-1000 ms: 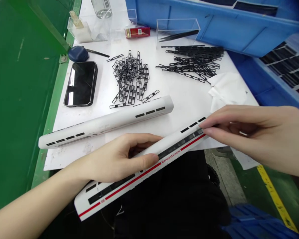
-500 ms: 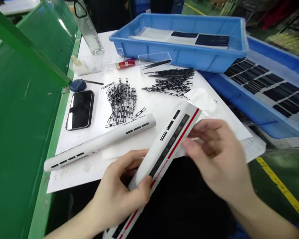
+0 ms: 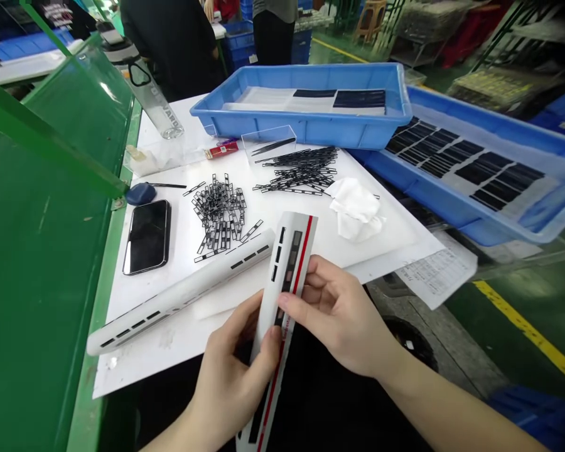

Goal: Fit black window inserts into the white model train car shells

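Note:
A white model train car shell [image 3: 274, 290] with a red stripe and dark window openings stands steeply slanted in front of me. My left hand [image 3: 238, 367] is wrapped round its middle, thumb over the window band. My right hand [image 3: 341, 314] grips the right side higher up; its thumb presses on the window band while the other fingers curl at the far edge. A second white shell [image 3: 183, 292] lies on the table just beyond my left hand. Behind it is a tangled heap of small black window-frame strips [image 3: 219, 213]. Longer black strips [image 3: 304, 169] are piled further right.
Crumpled white tissue [image 3: 355, 207] lies right of the held shell. A phone [image 3: 147, 237], bottle [image 3: 157, 103] and clear box [image 3: 268, 143] are on the white table [image 3: 136, 370]. Blue bins [image 3: 301, 129] stand at the back and right; a green panel [image 3: 32, 276] borders the left.
My right hand has come in from the shell's edge, its thumb now on the window band. The held shell has turned more upright. The camera view has shifted, showing more of the background.

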A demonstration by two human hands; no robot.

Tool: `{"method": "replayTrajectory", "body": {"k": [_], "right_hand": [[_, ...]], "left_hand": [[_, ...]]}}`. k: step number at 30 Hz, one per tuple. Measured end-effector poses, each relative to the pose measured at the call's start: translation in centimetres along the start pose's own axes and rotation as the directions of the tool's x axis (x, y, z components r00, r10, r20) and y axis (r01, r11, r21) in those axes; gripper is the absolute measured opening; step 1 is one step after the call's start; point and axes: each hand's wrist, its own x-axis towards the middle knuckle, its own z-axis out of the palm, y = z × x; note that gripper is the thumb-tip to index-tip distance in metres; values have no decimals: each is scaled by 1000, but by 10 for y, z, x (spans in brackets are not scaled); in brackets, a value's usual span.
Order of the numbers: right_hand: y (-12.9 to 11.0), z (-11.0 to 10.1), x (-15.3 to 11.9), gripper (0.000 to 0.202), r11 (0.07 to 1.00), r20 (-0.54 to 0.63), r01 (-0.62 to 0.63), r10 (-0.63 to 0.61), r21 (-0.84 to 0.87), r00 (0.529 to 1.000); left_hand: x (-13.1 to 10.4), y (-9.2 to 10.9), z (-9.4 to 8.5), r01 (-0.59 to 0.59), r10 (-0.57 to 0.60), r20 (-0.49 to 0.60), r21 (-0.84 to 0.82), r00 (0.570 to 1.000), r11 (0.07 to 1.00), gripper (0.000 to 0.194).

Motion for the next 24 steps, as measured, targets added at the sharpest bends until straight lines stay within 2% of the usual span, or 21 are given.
{"method": "replayTrajectory", "body": {"k": [3, 7, 11, 17, 19, 24], "right_hand": [[-2, 1, 3, 12, 998, -39, 40, -42, -48, 998], [-6, 4, 7, 13, 994, -39, 44, -49, -100, 998], [-4, 10, 8, 15, 987, -65, 49, -59, -152, 996], [0, 11, 10, 11, 980, -31, 33, -40, -199, 999], [-1, 10, 12, 8, 984, -10, 41, -43, -176, 999], [-3, 7, 18, 8, 983, -57, 59, -70, -177, 996]], "left_hand": [[-1, -5, -2, -49, 49, 0, 54, 999, 997, 39], [-1, -10, -3, -96, 96, -8, -24, 995, 995, 34], [1, -9, 0, -143, 138, -62, -91, 988, 985, 32], [4, -4, 2, -93, 84, -57, -169, 995, 981, 21], [4, -5, 1, -95, 86, -63, -171, 994, 981, 21], [5, -9, -2, -93, 87, -47, -161, 995, 983, 26]]}}
